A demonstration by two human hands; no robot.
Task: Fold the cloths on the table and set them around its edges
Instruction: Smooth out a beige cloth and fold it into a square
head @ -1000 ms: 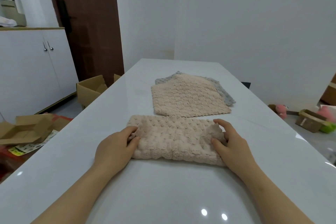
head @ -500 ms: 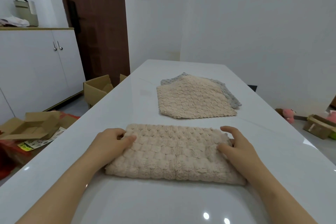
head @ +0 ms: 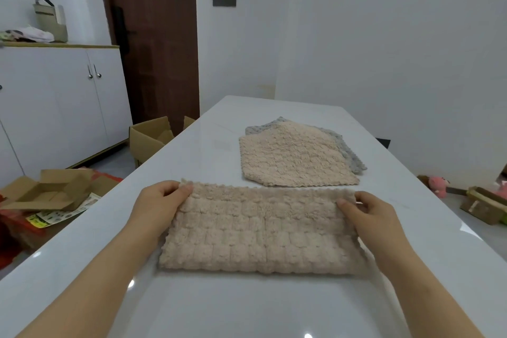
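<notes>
Surface: table point(head: 208, 162) was white, glossy.
Near end: folded beige cloth point(head: 260, 230) rested on it.
Beyond: flat beige cloth point(head: 293, 156) overlay grey cloth point(head: 354, 162).

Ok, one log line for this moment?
left hand: pinches near beige cloth far-left corner | right hand: pinches far-right corner | beyond: far beige cloth atop grey cloth

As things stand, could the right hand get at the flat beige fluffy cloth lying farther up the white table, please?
Probably yes: the flat beige cloth lies just beyond the right hand, only bare white table between. The hand pinches the folded beige cloth, so must let go first.
</notes>
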